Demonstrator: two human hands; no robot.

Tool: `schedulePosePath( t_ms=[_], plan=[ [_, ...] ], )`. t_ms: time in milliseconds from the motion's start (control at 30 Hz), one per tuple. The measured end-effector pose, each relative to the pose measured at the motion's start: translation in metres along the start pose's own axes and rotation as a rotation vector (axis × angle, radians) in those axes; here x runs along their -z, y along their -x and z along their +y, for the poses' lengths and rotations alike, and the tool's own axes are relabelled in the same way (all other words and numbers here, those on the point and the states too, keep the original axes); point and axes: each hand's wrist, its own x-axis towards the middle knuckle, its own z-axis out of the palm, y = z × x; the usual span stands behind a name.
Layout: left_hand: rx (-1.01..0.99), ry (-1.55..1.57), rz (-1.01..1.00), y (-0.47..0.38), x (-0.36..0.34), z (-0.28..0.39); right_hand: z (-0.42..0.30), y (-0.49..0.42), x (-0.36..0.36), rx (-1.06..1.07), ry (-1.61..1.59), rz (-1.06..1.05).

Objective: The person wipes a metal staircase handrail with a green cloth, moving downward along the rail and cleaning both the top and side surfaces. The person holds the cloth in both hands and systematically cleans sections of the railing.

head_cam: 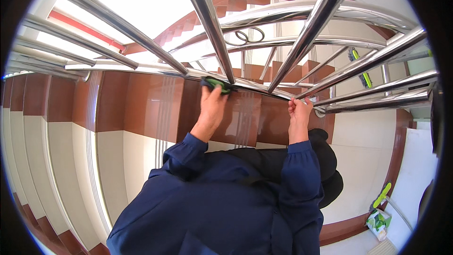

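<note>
My left hand (211, 108) holds a dark cloth or pad with a green face (218, 86) against the lower rail (152, 70) of a stainless steel stair railing. The pad lies beside the foot of an upright metal bar (208, 24). Further right, my right hand (300, 109) has its fingertips on the same low rail, near the feet of two slanting bars. A small pale thing (311, 100) shows by its fingers, too small to name. Below both hands are brown and cream tiled steps (233, 113).
Tiled stairs (56, 148) run along the left, and more steps rise behind the railing. A green and grey brush head (360, 67) shows through the bars. At the lower right a green mop head with a metal pole (382, 195) stands beside a green and white bag (378, 224).
</note>
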Motion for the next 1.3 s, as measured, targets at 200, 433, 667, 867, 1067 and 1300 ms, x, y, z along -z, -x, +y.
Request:
schedulePosePath(
  t_ms=[200,433,667,867,1067,1300],
  plan=[
    [-0.660,-0.950,0.147,0.016,0.025,0.031,-0.003,-0.004,0.003,-0.003,-0.057,-0.041],
    [-0.952,-1.782,0.099,0.022,0.023,0.014,0.003,0.013,-0.006,0.103,0.124,-0.022],
    [-1.100,-2.122,0.007,0.019,0.037,0.029,0.022,0.042,-0.021,0.087,0.309,-0.401],
    [-1.137,-2.154,-0.084,0.020,0.021,0.044,0.024,0.038,-0.036,0.052,0.368,-0.499],
    [-0.914,-2.270,-0.300,-0.021,-0.017,0.079,0.027,0.032,-0.037,0.048,0.345,-0.493],
    [-0.402,-2.261,-0.556,-0.084,-0.050,0.089,0.018,0.037,-0.035,0.055,0.324,-0.499]
  ],
)
